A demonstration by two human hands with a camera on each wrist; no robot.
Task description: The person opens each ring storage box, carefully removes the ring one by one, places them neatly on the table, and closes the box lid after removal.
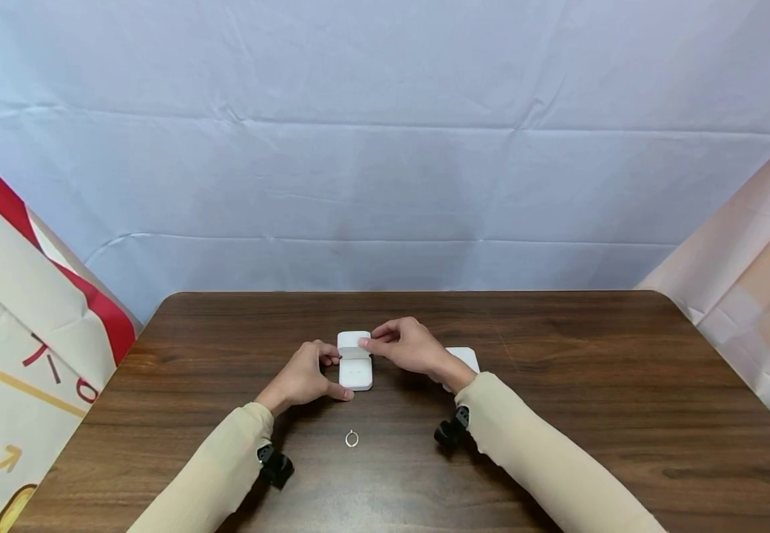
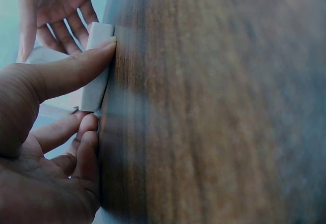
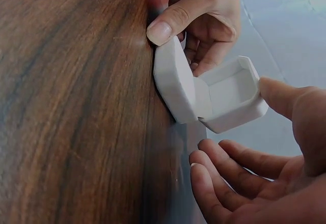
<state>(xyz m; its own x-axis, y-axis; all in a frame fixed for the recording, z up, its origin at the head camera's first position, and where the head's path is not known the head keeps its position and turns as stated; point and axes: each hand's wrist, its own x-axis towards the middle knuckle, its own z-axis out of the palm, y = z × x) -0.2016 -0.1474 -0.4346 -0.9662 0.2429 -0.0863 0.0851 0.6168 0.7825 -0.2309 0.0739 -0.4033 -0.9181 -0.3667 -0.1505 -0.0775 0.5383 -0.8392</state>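
Observation:
A small white ring box point(image 1: 356, 376) sits on the table with its lid point(image 3: 234, 91) raised. My left hand point(image 1: 305, 375) holds the base from the left, its thumb point(image 3: 162, 30) at the front edge and its fingers towards the hinge side. On the lid's edge rests the thumb point(image 3: 280, 95) of my right hand point(image 1: 413, 346), while the other fingers spread loosely, apart from the box. A thin ring point(image 1: 352, 439) lies on the table between the forearms, nearer the front than the box.
A white flat-topped object point(image 1: 463, 358) lies by the right wrist, which partly hides it. Brown wood-grain table point(image 1: 578, 385) stretches out on both sides. Behind it hangs a pale cloth point(image 1: 372, 185), with patterned cloths at left and right.

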